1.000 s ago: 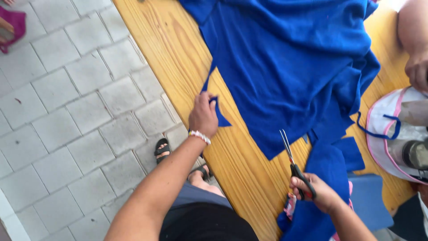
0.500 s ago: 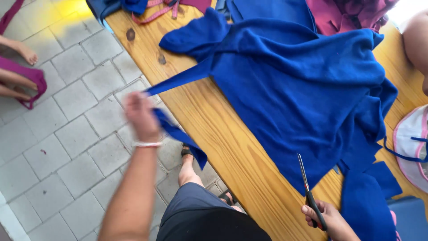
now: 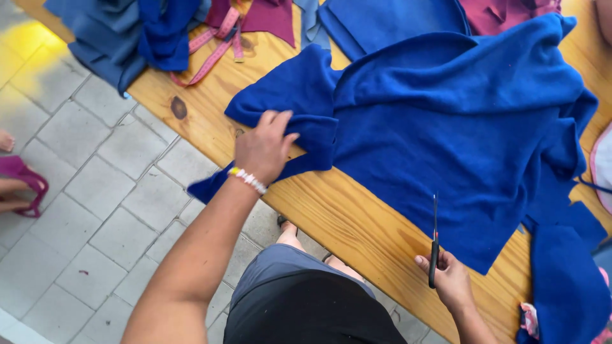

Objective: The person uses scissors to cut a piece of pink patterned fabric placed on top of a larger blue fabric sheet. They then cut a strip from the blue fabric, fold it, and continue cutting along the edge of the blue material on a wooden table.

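Observation:
A large piece of royal blue fleece fabric (image 3: pixel 446 127) lies crumpled across a wooden table (image 3: pixel 344 216). My left hand (image 3: pixel 262 148), with a beaded bracelet at the wrist, presses down on the fabric's left folded edge near the table's front edge. A strip of the blue fabric (image 3: pixel 210 186) hangs off the table below that hand. My right hand (image 3: pixel 449 280) holds black-handled scissors (image 3: pixel 434 245) with the blades closed and pointing up toward the fabric's lower edge, just short of it.
More blue cloth (image 3: pixel 127 32), maroon pieces (image 3: pixel 268 16) and a pink measuring tape (image 3: pixel 210 51) lie at the table's far left end. Blue scraps (image 3: pixel 567 286) sit at the right. Grey paving tiles (image 3: pixel 83 210) lie beside the table; another person's foot in a purple sandal (image 3: pixel 19 181) shows at the left.
My left hand has moved from holding the strip off the table's side up onto the fabric on the table. The view has shifted along the table; the scissors stay in my right hand.

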